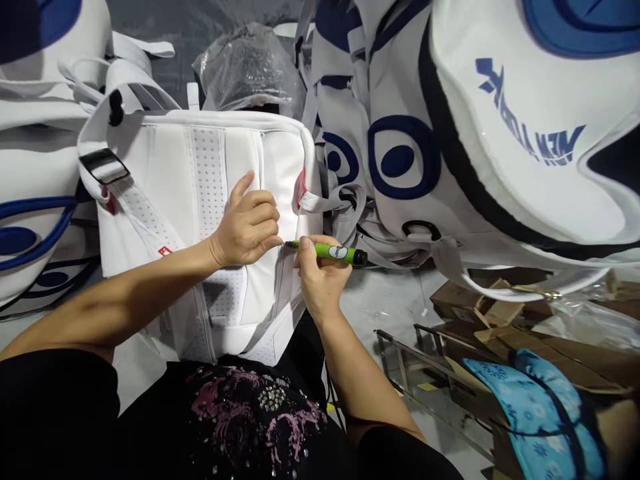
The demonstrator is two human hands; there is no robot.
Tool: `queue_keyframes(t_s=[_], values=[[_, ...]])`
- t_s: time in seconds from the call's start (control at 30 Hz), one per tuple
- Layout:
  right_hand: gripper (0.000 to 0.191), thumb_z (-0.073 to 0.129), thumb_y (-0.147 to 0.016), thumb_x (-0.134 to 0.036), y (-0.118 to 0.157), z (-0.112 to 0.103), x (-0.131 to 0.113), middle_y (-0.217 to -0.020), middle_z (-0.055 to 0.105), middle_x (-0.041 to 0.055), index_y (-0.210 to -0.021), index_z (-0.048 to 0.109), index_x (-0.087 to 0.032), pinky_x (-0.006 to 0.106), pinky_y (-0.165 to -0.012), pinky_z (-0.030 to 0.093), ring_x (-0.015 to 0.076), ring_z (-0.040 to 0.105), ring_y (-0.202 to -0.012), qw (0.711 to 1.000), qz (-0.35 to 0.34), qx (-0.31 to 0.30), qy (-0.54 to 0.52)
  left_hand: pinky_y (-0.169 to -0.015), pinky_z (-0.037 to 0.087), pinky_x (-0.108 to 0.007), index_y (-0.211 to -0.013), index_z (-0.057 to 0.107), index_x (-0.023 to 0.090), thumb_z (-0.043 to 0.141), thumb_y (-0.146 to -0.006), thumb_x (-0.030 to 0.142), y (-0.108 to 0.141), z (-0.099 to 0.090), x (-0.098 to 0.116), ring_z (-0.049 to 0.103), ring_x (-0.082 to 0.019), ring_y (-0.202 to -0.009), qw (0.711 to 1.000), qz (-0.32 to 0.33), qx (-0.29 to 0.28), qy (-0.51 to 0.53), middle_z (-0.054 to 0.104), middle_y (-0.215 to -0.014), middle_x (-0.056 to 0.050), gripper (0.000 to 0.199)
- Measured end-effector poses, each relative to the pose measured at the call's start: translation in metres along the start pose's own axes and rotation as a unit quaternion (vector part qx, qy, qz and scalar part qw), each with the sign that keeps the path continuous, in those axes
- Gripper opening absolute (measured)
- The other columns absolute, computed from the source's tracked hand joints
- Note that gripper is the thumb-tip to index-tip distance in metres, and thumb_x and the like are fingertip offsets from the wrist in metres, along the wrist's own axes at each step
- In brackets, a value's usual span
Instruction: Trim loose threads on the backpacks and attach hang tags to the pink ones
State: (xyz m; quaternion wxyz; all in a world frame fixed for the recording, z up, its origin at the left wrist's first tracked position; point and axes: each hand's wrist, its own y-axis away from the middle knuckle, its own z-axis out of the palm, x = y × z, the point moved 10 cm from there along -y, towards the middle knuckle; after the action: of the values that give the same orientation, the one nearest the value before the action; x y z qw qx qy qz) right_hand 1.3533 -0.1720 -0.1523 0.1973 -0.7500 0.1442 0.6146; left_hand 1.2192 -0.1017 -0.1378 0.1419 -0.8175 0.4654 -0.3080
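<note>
A white backpack [173, 160] lies with its strap side up across the lap, its dotted mesh strips and a black buckle [104, 166] showing. My right hand [321, 277] holds a green marker [333, 251] near the bag's right edge, its dark tip pointing left and its black end to the right. Just left of the tip, my left hand [249, 227] rests on the bag with its fingers curled, the thumb reaching toward the tip and the little finger raised. Whatever those curled fingers hold, if anything, is hidden.
White and blue bags [500, 120] are piled at the right, more [35, 167] at the left. Clear plastic wrap [250, 70] covers something behind the backpack. Cardboard [550, 353], a metal frame [425, 360] and a blue patterned sleeve [540, 407] are at the lower right.
</note>
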Motion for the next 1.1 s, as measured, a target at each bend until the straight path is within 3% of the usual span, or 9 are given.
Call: queue_keyframes(t_s=[0.47, 0.67, 1.1], values=[[0.027, 0.066, -0.089, -0.044, -0.004, 0.006, 0.000, -0.053, 0.056, -0.0056, -0.080, 0.059, -0.019, 0.024, -0.045, 0.045, 0.0097, 0.053, -0.043, 1.000, 0.019, -0.011, 0.018, -0.128, 0.000, -0.056, -0.079, 0.057, 0.024, 0.019, -0.098, 0.068, -0.001, 0.006, -0.006, 0.056, -0.022, -0.106, 1.000, -0.017, -0.012, 0.017, 0.058, -0.079, -0.002, 0.061], [0.029, 0.064, -0.089, -0.045, -0.005, 0.005, -0.003, -0.051, 0.056, -0.0060, -0.078, 0.058, -0.019, 0.024, -0.045, 0.046, 0.0098, 0.052, -0.042, 0.999, 0.018, 0.003, 0.051, -0.129, 0.002, -0.054, -0.086, 0.062, 0.029, 0.020, -0.094, 0.075, 0.001, 0.013, -0.013, 0.057, -0.024, -0.109, 0.998, -0.055, -0.040, 0.011, 0.057, -0.079, -0.001, 0.064], [0.026, 0.066, -0.089, -0.043, -0.007, 0.002, 0.002, -0.053, 0.060, -0.0049, -0.080, 0.060, -0.018, 0.025, -0.045, 0.047, 0.0103, 0.053, -0.041, 0.999, 0.027, 0.004, 0.046, -0.130, 0.004, -0.054, -0.088, 0.063, 0.028, 0.026, -0.096, 0.068, 0.000, 0.015, -0.012, 0.056, -0.024, -0.113, 0.997, -0.055, -0.054, 0.015, 0.059, -0.082, -0.001, 0.055]])
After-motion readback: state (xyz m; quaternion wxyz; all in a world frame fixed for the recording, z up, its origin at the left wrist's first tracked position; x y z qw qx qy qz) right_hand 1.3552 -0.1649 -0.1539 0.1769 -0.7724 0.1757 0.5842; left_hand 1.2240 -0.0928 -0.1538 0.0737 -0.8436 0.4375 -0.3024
